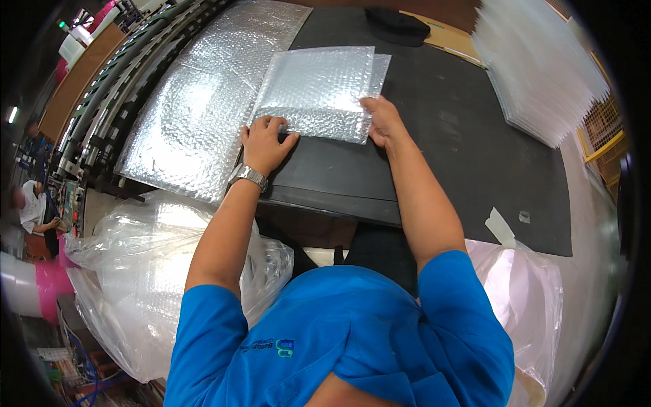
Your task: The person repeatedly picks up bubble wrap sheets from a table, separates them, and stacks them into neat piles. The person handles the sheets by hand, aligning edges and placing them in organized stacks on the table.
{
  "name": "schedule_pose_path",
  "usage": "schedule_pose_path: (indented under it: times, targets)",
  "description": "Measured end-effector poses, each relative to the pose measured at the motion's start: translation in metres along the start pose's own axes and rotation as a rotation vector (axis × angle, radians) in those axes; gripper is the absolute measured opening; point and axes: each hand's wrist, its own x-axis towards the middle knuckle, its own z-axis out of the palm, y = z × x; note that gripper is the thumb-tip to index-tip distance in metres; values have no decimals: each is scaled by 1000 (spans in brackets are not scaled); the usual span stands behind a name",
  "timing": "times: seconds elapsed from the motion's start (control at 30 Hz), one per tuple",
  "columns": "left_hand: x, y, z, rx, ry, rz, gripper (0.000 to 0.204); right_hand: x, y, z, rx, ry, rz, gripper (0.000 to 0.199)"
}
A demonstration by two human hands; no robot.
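Note:
A few clear bubble-wrap pouches lie stacked, slightly fanned at the right, on the dark table. My right hand grips their right edge, thumb on top and the other fingers mostly hidden beneath. At the lower left corner of the stack rests my left hand, its thumb spread away from the fingers, which lie on the pouch's edge. Under that side of the stack a long silvery bubble-wrap sheet runs across the table's left part.
A machine with rollers borders the sheet on the left. A tall stack of clear pouches stands at the far right, near a black cap. Plastic bags hang below the table's front edge. Another person is at the far left.

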Motion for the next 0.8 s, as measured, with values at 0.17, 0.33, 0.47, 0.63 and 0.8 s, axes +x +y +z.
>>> schedule_pose_path:
  times: [0.17,0.33,0.47,0.63,0.8]
  targets:
    - [4,-12,3,-118,266,-70,37,10,0,-9,82,89,-175,36]
    - [30,-63,-27,214,421,-63,52,7,-5,-12,57,68,-137,42]
    - [45,-91,-57,485,409,-176,77,7,-6,-10,-15,58,-93,45]
    - [47,-99,-49,499,20,-200,65,-3,-12,-1,-74,23,-42,47]
    - [47,-103,-43,381,44,-17,23,0,-9,-6,-92,-28,-61,47]
